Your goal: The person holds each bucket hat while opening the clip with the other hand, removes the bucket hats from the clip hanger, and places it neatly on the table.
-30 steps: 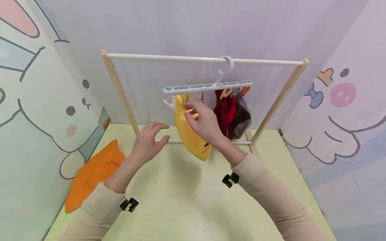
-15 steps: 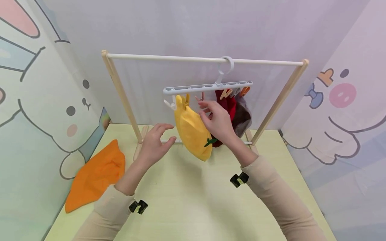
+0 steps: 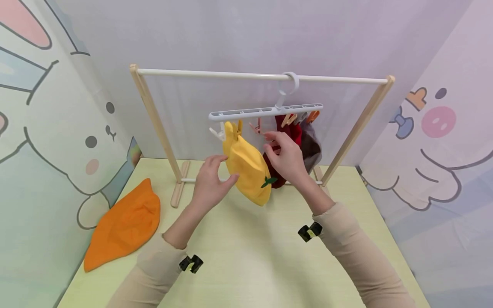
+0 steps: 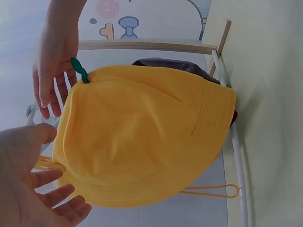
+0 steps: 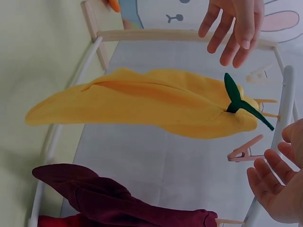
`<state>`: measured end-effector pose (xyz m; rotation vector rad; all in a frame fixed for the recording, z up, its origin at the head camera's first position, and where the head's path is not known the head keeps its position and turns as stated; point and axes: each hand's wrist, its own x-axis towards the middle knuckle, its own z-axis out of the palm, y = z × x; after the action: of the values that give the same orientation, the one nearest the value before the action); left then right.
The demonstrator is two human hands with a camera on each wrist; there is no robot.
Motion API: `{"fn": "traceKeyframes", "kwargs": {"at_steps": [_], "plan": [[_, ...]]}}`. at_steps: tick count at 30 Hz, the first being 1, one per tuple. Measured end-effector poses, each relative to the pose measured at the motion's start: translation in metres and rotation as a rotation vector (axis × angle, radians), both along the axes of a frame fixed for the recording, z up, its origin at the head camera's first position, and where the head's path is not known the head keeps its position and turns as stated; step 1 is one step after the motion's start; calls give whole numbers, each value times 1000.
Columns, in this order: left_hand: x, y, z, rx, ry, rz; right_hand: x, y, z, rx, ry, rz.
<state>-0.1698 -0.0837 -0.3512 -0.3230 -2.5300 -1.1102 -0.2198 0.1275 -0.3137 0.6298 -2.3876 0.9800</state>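
Observation:
A yellow bucket hat [image 3: 248, 169] with a green leaf tab [image 4: 79, 71] hangs from a yellow clothespin [image 3: 238, 129] on the white clip hanger [image 3: 246, 113]. My left hand [image 3: 212, 182] is spread beside the hat's left side, fingertips right at the fabric. To the hat's right is my right hand [image 3: 286, 156], fingers loosely bent, holding nothing. A pink clothespin [image 5: 245, 150] hangs just in front of its fingertips, with nothing in it. The maroon hat [image 5: 104, 194] hangs beyond, partly hidden by my right hand in the head view.
The hanger hooks over the white rod [image 3: 208, 74] of a wooden-sided rack [image 3: 154, 119]. A grey-brown hat [image 3: 311, 147] hangs at its right. A white clothespin [image 3: 218, 132] dangles at the left end. An orange hat [image 3: 125, 224] lies on the table [image 3: 239, 256] at left.
My right hand has moved right, away from the yellow hat's top, uncovering its yellow clothespin and leaf tab. My left hand has come right, up to the hat's side.

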Motion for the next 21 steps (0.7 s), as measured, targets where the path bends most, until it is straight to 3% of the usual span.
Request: {"fn": "traceKeyframes", "kwargs": {"at_steps": [9, 21], "plan": [[1, 22, 9, -11, -108, 43, 2, 5, -3, -3, -16, -18], [-3, 36, 12, -65, -119, 52, 3, 13, -8, -16, -49, -32]]}}
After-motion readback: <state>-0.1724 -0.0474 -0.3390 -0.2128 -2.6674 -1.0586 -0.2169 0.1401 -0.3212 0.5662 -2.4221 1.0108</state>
